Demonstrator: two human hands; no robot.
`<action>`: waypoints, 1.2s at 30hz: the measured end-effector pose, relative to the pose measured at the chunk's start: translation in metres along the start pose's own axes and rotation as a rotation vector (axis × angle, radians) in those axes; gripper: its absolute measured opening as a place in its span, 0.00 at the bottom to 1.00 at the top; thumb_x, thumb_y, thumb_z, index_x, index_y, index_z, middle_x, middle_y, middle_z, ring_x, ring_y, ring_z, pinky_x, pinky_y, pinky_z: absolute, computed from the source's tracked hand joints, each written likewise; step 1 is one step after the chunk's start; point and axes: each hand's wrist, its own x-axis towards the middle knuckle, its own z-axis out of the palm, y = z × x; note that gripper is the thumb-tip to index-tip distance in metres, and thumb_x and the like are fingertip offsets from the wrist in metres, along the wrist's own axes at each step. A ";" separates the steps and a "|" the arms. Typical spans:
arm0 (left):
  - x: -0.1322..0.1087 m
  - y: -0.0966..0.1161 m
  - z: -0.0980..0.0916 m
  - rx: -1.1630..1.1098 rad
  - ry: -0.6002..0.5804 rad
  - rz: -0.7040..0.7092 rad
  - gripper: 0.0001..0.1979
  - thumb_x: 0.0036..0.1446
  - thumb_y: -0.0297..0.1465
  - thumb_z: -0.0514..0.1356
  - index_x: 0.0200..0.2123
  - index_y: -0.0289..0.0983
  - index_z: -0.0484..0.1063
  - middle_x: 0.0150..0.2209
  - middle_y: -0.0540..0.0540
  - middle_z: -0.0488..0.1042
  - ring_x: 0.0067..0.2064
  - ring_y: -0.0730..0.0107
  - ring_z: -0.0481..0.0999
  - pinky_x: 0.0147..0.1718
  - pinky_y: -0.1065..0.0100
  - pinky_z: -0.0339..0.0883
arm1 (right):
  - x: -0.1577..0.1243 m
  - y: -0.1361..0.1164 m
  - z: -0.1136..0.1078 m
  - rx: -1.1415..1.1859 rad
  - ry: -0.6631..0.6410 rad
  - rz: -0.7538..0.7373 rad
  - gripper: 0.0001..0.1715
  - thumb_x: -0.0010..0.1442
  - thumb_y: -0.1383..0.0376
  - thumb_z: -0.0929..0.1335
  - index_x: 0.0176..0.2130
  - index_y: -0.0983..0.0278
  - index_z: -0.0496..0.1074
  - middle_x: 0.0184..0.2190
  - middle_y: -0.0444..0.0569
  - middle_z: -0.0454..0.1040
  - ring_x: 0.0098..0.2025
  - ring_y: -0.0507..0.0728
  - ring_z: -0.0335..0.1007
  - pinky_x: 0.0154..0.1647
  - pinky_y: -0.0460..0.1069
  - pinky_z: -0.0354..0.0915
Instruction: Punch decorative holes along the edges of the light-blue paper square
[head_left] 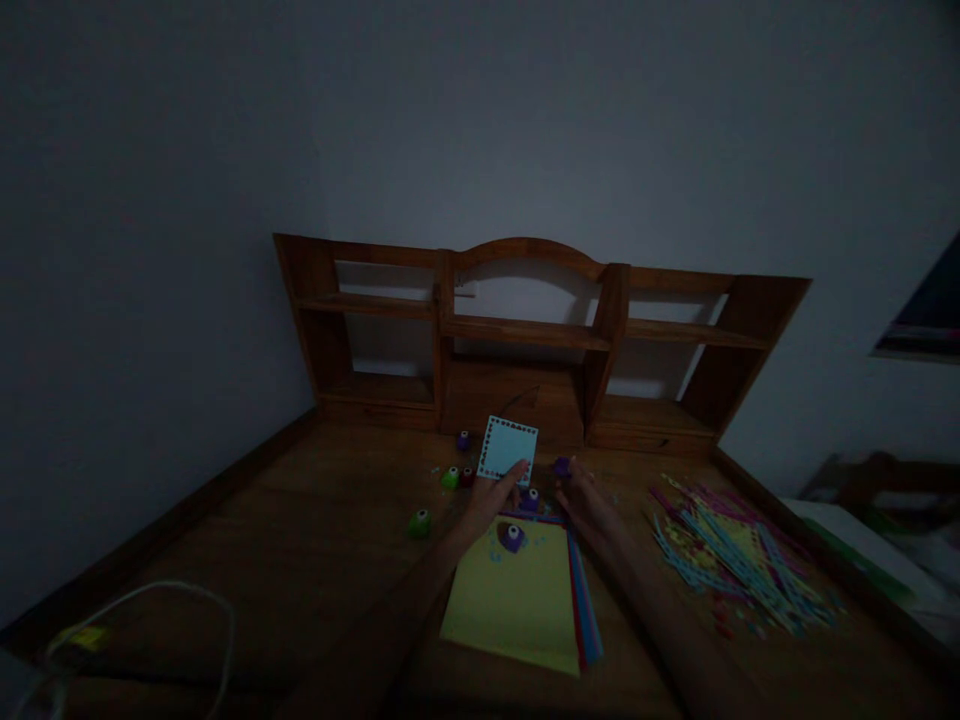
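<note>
My left hand (pixel 491 497) grips a pale blue paper card (pixel 511 447) by its lower edge and holds it up. Small punched holes run along several of the card's edges. To the right, my right hand (pixel 587 500) has its fingers around a purple craft punch (pixel 562 467). A second purple punch (pixel 531 499) sits between my hands. Below lies a stack of coloured paper with a yellow sheet (pixel 514 610) on top, and another purple punch (pixel 513 538) rests on it among tiny blue paper bits.
Green punches (pixel 450 478) (pixel 420 523), a dark red punch (pixel 467 477) and a purple punch (pixel 463 440) stand left of the card. A heap of coloured paper strips (pixel 727 545) covers the right side. A wooden shelf (pixel 525 327) rises behind. A white cord (pixel 172 587) loops at front left.
</note>
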 end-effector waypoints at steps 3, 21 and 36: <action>0.000 -0.001 0.001 0.004 0.002 0.012 0.18 0.54 0.46 0.58 0.27 0.37 0.65 0.20 0.51 0.66 0.20 0.73 0.64 0.23 0.68 0.59 | 0.003 0.002 0.001 0.075 0.037 0.021 0.07 0.51 0.60 0.74 0.32 0.59 0.75 0.35 0.42 0.76 0.34 0.50 0.70 0.39 0.45 0.67; -0.003 0.003 0.004 -0.008 -0.006 0.007 0.16 0.54 0.45 0.59 0.33 0.36 0.71 0.32 0.45 0.75 0.33 0.64 0.72 0.36 0.64 0.66 | -0.017 -0.008 0.031 -0.319 0.042 -0.055 0.22 0.53 0.48 0.70 0.38 0.62 0.73 0.31 0.50 0.77 0.30 0.56 0.73 0.31 0.49 0.68; -0.003 -0.001 0.004 0.020 -0.136 0.004 0.16 0.56 0.44 0.57 0.27 0.36 0.68 0.24 0.48 0.69 0.25 0.69 0.67 0.26 0.67 0.62 | -0.016 -0.014 0.034 -0.466 0.098 -0.132 0.25 0.47 0.47 0.73 0.35 0.64 0.73 0.27 0.49 0.76 0.28 0.56 0.71 0.30 0.49 0.66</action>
